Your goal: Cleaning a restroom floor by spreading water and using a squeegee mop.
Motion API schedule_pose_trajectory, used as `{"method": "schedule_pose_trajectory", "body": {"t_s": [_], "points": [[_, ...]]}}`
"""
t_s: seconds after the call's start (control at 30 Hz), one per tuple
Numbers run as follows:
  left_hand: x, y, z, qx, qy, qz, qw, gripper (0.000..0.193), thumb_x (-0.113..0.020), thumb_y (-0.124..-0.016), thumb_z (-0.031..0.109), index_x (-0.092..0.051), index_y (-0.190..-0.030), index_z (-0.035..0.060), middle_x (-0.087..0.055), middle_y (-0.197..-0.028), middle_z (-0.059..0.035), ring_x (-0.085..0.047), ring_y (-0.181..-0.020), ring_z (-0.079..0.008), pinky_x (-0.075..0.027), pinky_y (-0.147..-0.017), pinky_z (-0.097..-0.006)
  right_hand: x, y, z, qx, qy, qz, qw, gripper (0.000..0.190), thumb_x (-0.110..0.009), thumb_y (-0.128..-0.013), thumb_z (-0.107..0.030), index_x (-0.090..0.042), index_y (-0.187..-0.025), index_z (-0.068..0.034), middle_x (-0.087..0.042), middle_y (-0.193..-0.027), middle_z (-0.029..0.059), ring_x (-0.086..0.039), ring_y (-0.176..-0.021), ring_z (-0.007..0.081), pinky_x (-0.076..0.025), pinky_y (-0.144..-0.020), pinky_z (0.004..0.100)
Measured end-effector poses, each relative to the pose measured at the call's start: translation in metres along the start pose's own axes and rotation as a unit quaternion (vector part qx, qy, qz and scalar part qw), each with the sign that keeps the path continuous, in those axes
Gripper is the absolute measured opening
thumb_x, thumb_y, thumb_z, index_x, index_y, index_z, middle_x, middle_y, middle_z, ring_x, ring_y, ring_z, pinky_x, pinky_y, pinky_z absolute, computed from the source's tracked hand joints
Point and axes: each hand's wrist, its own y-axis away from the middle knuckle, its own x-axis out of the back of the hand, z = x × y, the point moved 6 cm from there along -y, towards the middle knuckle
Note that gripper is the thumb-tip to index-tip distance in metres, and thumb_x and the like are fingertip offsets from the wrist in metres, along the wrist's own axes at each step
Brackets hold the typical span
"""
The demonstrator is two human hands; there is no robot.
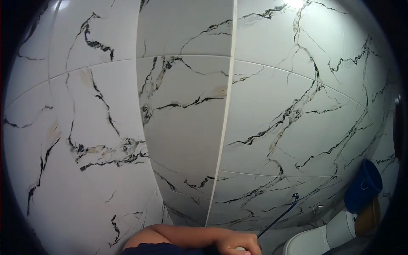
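Note:
My left forearm reaches across the bottom of the head view from left to right, out of a dark sleeve (153, 249). At its end my left hand (237, 241) is curled around a small pale object (240, 248). Only a sliver of that object shows between the fingers, so its kind cannot be told. The lower part of the hand is cut off by the picture's edge. Out of view is my right hand. Just beyond my left hand, a dark blue hose (277, 220) runs up to a chrome valve (295, 197) on the wall.
Marble-patterned wall tiles (280, 95) rise in front, with a corner and pale edge strip (223, 127). At the lower right stands a white toilet (307, 240). A blue plastic bucket (360, 191) and a brown object (368, 216) are at its tank. A small metal fitting (319, 207) is nearby.

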Motion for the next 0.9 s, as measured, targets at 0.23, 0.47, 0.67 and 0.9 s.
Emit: {"method": "schedule_pose_trajectory", "body": {"t_s": [0.23,0.47,0.67,0.9], "points": [[0.021,0.066,-0.099,0.153,-0.02,0.075,0.985,0.042,-0.032,-0.084,0.038,-0.032,-0.06,0.0038,-0.035,-0.052,-0.0044,-0.036,-0.046,-0.0192,-0.029,-0.047,-0.0295,0.04,-0.044,0.055,-0.08,-0.13,0.065,0.986,0.025,-0.063,-0.057,-0.023,-0.047,-0.049,-0.006,-0.05,-0.052,0.0151,-0.052,-0.051,0.0359,-0.038,-0.044,0.0404],[0.02,0.033,-0.02,0.089,-0.005,0.038,0.995,0.027,-0.036,-0.077,0.025,-0.037,-0.06,0.0046,-0.038,-0.052,-0.0062,-0.039,-0.047,-0.0243,-0.031,-0.049,-0.0329,0.048,-0.011,-0.039,-0.083,-0.122,0.01,0.989,0.013,-0.061,-0.059,-0.021,-0.06,-0.065,-0.01,-0.057,-0.064,0.0129,-0.056,-0.066,0.0353,-0.045,-0.059,0.0395],[0.021,0.045,-0.089,0.098,0.077,0.008,0.992,0.026,-0.041,-0.072,0.026,-0.038,-0.055,0.0069,-0.044,-0.053,-0.0049,-0.043,-0.049,-0.0242,-0.033,-0.05,-0.0335,0.011,-0.012,0.05,-0.166,-0.166,0.058,0.97,0.025,-0.068,-0.048,-0.008,-0.058,-0.07,-0.006,-0.057,-0.072,0.0124,-0.056,-0.068,0.0271,-0.044,-0.062,0.0358],[0.035,0.039,-0.113,0.2,0.008,0.106,0.974,0.028,-0.041,-0.074,0.021,-0.035,-0.051,0.0057,-0.041,-0.051,-0.0092,-0.043,-0.049,-0.0269,-0.035,-0.051,-0.0333,0.04,-0.024,0.054,-0.102,-0.064,0.132,0.984,0.019,-0.067,-0.048,-0.013,-0.053,-0.062,-0.013,-0.056,-0.073,0.0068,-0.054,-0.079,0.0283,-0.042,-0.068,0.038]]}}
